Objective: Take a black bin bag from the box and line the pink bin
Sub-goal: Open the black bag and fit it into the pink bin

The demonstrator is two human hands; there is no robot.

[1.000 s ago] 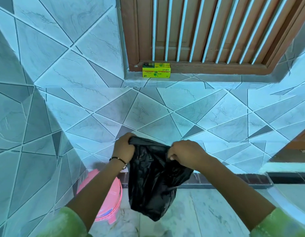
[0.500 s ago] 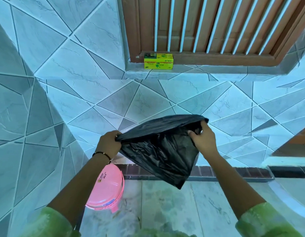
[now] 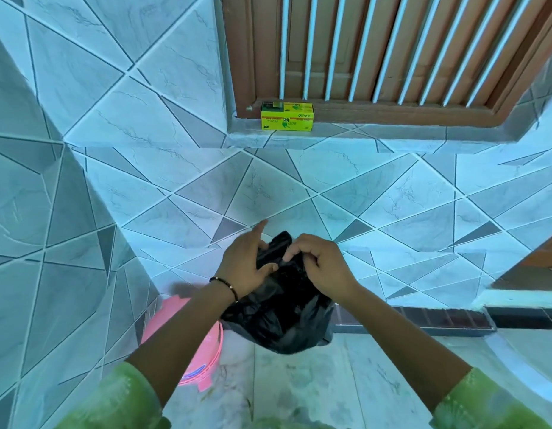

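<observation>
A crumpled black bin bag (image 3: 281, 317) hangs in the air in front of the tiled wall. Both hands pinch its top edge, close together. My left hand (image 3: 245, 263) grips the left part of the edge, index finger sticking up. My right hand (image 3: 319, 264) grips the right part with curled fingers. The pink bin (image 3: 203, 351) stands on the floor at lower left, with its lid on, partly hidden behind my left forearm. The yellow box (image 3: 287, 116) of bin bags sits on the window ledge above.
A wooden window frame with white bars (image 3: 392, 51) fills the upper right. Tiled walls meet in a corner at the left. A dark floor drain strip (image 3: 423, 320) runs along the wall base. Another ledge (image 3: 522, 292) juts in at the right.
The hands had spread the bag's mouth wide half a second ago. Now they have come back together and the bag hangs bunched and lower.
</observation>
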